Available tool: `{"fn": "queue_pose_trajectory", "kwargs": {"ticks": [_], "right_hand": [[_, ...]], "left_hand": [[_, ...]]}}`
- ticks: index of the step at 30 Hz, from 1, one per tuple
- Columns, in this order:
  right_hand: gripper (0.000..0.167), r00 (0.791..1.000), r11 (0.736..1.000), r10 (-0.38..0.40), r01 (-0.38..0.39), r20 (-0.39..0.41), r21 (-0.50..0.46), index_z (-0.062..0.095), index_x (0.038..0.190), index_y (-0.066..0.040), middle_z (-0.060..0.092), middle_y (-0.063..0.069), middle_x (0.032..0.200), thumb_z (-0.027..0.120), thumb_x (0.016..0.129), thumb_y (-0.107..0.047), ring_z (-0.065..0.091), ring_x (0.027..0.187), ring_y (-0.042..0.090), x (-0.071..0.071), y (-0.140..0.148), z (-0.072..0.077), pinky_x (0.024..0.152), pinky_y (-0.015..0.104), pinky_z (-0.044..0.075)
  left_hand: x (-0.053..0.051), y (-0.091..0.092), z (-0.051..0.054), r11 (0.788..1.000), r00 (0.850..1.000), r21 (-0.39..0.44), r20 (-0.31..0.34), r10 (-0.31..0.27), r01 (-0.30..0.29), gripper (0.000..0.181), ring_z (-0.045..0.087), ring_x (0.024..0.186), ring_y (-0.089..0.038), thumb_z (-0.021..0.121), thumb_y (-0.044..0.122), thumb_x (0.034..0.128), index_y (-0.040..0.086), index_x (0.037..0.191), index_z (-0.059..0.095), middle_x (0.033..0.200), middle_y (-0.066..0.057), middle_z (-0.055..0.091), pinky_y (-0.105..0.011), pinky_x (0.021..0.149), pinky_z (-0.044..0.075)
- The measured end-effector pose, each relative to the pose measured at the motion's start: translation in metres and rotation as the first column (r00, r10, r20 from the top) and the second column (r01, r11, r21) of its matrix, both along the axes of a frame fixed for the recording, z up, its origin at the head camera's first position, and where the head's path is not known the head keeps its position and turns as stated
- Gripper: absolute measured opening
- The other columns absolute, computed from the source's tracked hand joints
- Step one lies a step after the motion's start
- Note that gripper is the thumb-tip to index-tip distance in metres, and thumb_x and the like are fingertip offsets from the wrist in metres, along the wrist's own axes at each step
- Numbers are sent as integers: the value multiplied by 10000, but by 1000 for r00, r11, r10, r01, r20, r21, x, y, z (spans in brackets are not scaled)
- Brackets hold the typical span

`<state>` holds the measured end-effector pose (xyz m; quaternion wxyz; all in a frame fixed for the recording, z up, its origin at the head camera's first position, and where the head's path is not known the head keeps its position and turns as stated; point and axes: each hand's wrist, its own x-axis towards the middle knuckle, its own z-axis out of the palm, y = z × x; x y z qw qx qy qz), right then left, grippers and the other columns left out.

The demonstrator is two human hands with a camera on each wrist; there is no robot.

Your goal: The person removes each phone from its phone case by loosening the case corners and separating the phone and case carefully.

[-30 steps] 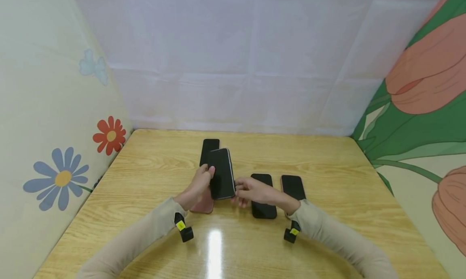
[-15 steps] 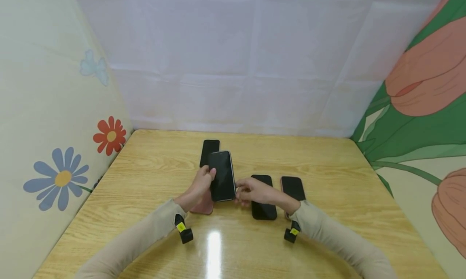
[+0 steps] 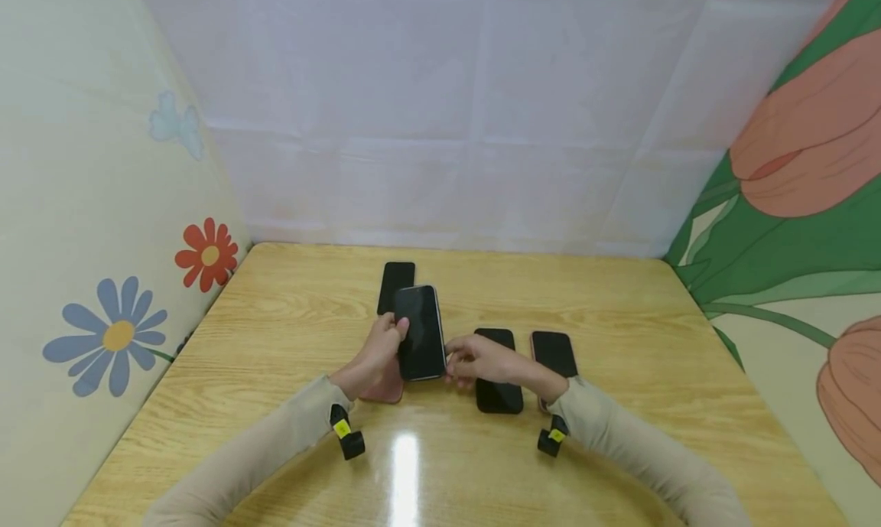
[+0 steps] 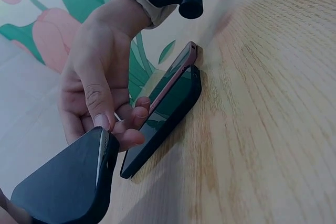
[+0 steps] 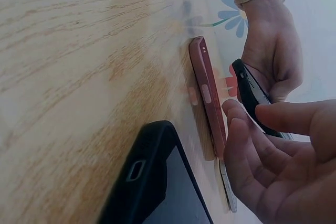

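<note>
Between the two hands, above the table point(image 3: 296, 305), a dark phone point(image 3: 421, 336) is gripped along one edge by the left hand point(image 3: 374, 351), thumb laid on its face, while its near corner is pinched by thumb and fingers of the right hand point(image 3: 480, 359). Beneath the left hand a pink phone point(image 3: 387, 390) is partly hidden, with a black phone point(image 3: 395, 280) seen just beyond that hand. Under the right hand a black-cased phone point(image 3: 499, 398) is laid flat, and a pink-rimmed phone point(image 3: 554, 351) is set just beside it.

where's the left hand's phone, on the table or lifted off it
Lifted off: in the right wrist view, the left hand holds the phone clear of the table, above the pink phone.
</note>
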<state>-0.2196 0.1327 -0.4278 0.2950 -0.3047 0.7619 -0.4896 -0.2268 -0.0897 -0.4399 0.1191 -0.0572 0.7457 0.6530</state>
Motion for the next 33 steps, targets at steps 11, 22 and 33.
{"fn": "queue_pose_trajectory", "kwargs": {"ticks": [11,22,33], "right_hand": [[263,997,997,-53,56,-58,54,585,1231,72,683,225,941,461,1026,-37,665,739,250,0,1,3,663,441,579],[260,920,929,-368,369,-132,-16,567,1251,46,584,250,1120,516,1008,-32,630,885,410,4,-5,5,754,486,560],[235,873,874,-483,478,-61,-85,560,1212,108,599,225,1100,532,994,26,625,928,374,2,-13,7,837,482,545]], "left_hand": [[1,0,2,1000,1000,-12,8,-15,15,299,475,1082,-296,398,178,1076,-53,1253,469,1128,-181,504,-459,985,384],[4,2,-2,1000,1000,-11,-15,-15,15,211,505,1033,-268,415,152,1073,-32,1153,479,1045,-154,561,-423,938,391],[7,7,-3,1000,998,-24,-66,-12,11,188,543,921,-244,451,160,1060,-21,1092,490,981,-138,571,-372,829,422]]}}
